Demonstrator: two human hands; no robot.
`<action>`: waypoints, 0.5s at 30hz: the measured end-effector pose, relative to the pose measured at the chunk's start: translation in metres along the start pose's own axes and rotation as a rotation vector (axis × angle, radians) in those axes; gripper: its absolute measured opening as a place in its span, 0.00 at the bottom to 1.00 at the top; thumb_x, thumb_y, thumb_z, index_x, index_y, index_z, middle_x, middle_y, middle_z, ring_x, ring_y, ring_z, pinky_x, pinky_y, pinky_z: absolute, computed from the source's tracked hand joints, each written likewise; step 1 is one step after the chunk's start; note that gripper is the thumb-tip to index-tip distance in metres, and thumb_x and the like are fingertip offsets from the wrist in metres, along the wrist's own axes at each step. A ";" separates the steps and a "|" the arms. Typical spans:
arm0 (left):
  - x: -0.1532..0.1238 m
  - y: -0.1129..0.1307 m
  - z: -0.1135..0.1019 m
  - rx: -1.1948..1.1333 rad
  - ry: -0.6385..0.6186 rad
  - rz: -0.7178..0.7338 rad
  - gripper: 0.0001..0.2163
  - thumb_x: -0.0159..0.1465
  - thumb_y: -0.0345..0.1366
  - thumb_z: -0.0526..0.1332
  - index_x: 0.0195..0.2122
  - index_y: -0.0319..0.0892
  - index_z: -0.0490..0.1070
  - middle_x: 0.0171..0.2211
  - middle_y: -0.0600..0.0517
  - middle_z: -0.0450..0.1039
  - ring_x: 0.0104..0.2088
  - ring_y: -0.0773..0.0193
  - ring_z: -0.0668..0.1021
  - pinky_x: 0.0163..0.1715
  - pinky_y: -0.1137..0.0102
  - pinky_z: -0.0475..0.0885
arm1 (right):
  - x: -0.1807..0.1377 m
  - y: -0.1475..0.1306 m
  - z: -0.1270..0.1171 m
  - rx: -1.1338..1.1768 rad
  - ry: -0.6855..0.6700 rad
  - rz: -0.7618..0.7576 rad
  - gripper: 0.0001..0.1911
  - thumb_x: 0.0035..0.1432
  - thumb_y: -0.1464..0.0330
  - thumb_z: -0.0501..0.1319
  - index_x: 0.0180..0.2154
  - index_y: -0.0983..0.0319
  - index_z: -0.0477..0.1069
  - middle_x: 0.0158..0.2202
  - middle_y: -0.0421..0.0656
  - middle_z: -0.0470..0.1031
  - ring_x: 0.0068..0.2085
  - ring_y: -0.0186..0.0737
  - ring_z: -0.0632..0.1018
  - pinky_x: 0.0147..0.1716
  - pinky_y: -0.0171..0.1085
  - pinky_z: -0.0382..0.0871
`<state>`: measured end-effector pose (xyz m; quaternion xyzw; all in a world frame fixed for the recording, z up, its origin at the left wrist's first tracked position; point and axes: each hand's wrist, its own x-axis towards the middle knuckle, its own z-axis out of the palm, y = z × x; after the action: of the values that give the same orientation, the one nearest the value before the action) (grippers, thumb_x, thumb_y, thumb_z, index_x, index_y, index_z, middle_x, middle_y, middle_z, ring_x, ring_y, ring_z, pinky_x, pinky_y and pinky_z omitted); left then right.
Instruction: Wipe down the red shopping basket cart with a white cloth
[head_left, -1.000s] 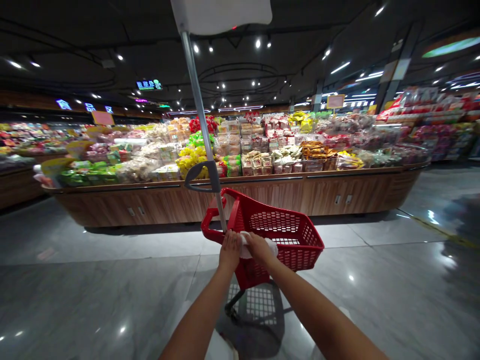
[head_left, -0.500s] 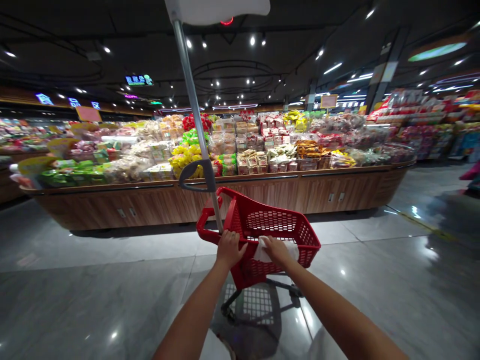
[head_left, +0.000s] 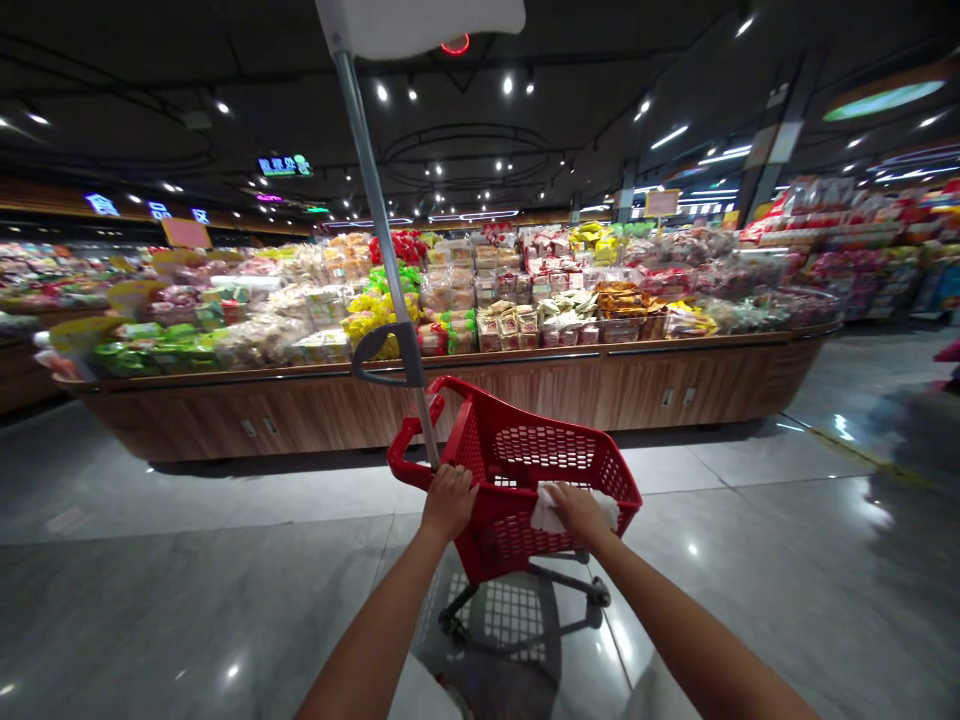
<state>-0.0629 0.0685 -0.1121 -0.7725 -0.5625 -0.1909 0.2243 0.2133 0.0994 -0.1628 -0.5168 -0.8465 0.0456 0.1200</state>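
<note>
A small red mesh shopping cart (head_left: 551, 455) on wheels stands just in front of me on the grey tiled floor. My left hand (head_left: 448, 500) is closed on the cart's near rim, at the foot of a tall grey pole (head_left: 375, 210) that rises from the cart. My right hand (head_left: 577, 510) presses a white cloth (head_left: 546, 515) onto the near rim towards the cart's right side, fingers curled over it. The basket looks empty inside.
A long wooden display island (head_left: 450, 395) piled with packaged snacks runs across the aisle behind the cart. More stocked shelves (head_left: 847, 230) stand at the right and far left. Glossy floor tiles lie on both sides of the cart.
My right hand has slid the white cloth rightwards along the cart's near rim, away from my left hand. The cart has turned slightly, and my view has shifted a little.
</note>
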 end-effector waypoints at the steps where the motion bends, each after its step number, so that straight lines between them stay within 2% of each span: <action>1: 0.000 0.002 0.002 -0.005 0.018 -0.020 0.07 0.66 0.36 0.55 0.35 0.39 0.70 0.35 0.46 0.72 0.42 0.54 0.73 0.52 0.56 0.66 | -0.004 0.007 0.001 -0.012 0.001 0.019 0.22 0.63 0.73 0.51 0.58 0.60 0.64 0.52 0.50 0.71 0.50 0.45 0.73 0.48 0.40 0.61; 4: 0.000 0.012 0.008 -0.031 0.084 -0.083 0.09 0.66 0.37 0.54 0.36 0.39 0.71 0.36 0.45 0.71 0.43 0.53 0.73 0.52 0.53 0.65 | -0.002 -0.001 -0.001 -0.004 0.010 0.026 0.21 0.64 0.71 0.50 0.58 0.61 0.64 0.52 0.51 0.71 0.50 0.46 0.72 0.48 0.41 0.61; 9: 0.001 0.022 0.013 -0.045 0.104 -0.115 0.10 0.67 0.33 0.51 0.38 0.38 0.72 0.37 0.45 0.72 0.43 0.53 0.73 0.53 0.52 0.65 | 0.037 -0.086 -0.007 0.101 0.069 -0.091 0.22 0.66 0.70 0.48 0.60 0.58 0.61 0.52 0.48 0.71 0.48 0.42 0.73 0.47 0.38 0.63; 11: 0.000 0.020 0.011 -0.032 0.091 -0.085 0.11 0.67 0.31 0.50 0.38 0.38 0.72 0.36 0.46 0.73 0.43 0.54 0.73 0.52 0.53 0.65 | 0.049 -0.110 -0.007 0.115 0.099 -0.101 0.21 0.66 0.70 0.47 0.58 0.59 0.63 0.51 0.48 0.72 0.48 0.42 0.74 0.47 0.38 0.64; 13: -0.001 0.016 0.008 -0.016 0.074 -0.049 0.10 0.67 0.31 0.50 0.38 0.39 0.72 0.36 0.46 0.73 0.43 0.54 0.74 0.52 0.53 0.65 | 0.053 -0.113 -0.006 0.107 0.088 -0.105 0.20 0.66 0.70 0.47 0.57 0.58 0.64 0.51 0.47 0.72 0.46 0.42 0.74 0.45 0.38 0.64; 15: -0.002 0.011 0.006 -0.001 0.057 -0.020 0.09 0.67 0.33 0.52 0.38 0.40 0.72 0.36 0.46 0.73 0.43 0.54 0.74 0.52 0.54 0.65 | 0.046 -0.095 -0.005 0.085 0.042 -0.116 0.20 0.65 0.72 0.48 0.57 0.58 0.64 0.50 0.47 0.72 0.46 0.42 0.74 0.44 0.38 0.64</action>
<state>-0.0528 0.0670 -0.1196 -0.7611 -0.5635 -0.2154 0.2382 0.1125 0.0965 -0.1321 -0.4623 -0.8695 0.0638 0.1620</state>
